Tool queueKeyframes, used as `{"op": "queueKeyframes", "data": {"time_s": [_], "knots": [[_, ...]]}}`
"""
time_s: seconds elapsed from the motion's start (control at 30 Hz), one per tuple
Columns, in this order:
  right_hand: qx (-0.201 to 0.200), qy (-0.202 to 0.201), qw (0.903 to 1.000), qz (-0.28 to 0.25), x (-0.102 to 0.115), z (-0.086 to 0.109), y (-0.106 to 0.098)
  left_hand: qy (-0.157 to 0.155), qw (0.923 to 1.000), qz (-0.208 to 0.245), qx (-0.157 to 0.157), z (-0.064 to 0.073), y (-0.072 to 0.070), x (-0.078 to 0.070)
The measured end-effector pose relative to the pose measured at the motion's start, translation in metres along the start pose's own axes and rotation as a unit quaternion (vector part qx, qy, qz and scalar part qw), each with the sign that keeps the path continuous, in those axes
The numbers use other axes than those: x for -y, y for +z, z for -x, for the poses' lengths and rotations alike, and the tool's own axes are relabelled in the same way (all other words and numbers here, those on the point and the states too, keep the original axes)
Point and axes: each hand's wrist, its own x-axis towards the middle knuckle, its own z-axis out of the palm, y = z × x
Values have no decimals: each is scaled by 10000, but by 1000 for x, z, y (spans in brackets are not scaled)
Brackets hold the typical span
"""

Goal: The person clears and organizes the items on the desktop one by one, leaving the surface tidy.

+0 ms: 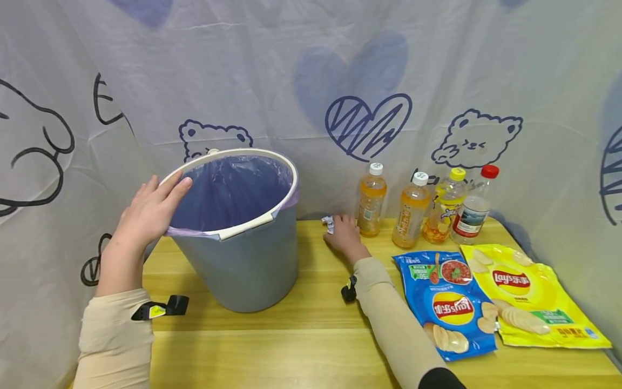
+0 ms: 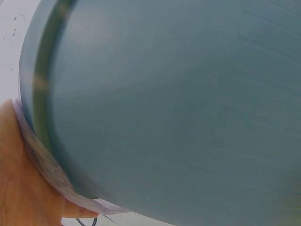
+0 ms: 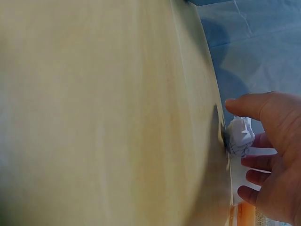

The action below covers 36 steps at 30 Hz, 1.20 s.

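A grey-blue bin (image 1: 243, 270) with a white rim and a purple liner (image 2: 47, 172) stands at centre left. My left hand (image 1: 150, 210) rests against the left side of its rim, fingers fairly straight. In the left wrist view the bin's outer wall fills most of the picture. Near the table's back edge lies a crumpled white paper ball (image 3: 241, 136) with dark marks. Around it is my right hand (image 1: 344, 235), thumb and fingers spread on either side. The right wrist view shows a gap between thumb and ball; contact with the index finger is unclear.
Just right of my right hand stand an orange drink bottle (image 1: 372, 202), a second one (image 1: 411, 213), a yellow-capped bottle (image 1: 444, 208) and a red-capped bottle (image 1: 472, 213). Blue (image 1: 444, 302) and yellow (image 1: 532, 297) chip bags lie on the wooden table (image 1: 272, 351). A printed curtain (image 1: 272, 81) hangs behind.
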Motion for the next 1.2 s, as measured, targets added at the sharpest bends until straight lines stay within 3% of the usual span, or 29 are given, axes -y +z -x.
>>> {"op": "queueKeyframes", "data": {"time_s": [0.37, 0.77, 1.2], "knots": [[132, -94, 9998, 150, 0, 8, -2, 18, 10000, -6, -5, 2, -1, -2], [80, -314, 9980, 547, 2, 21, -11, 23, 10000, 7, -39, 2, -1, -2], [-91, -418, 9970, 642, -1, 39, -23, 77, 9999, 89, -34, 1, -1, -2]]}}
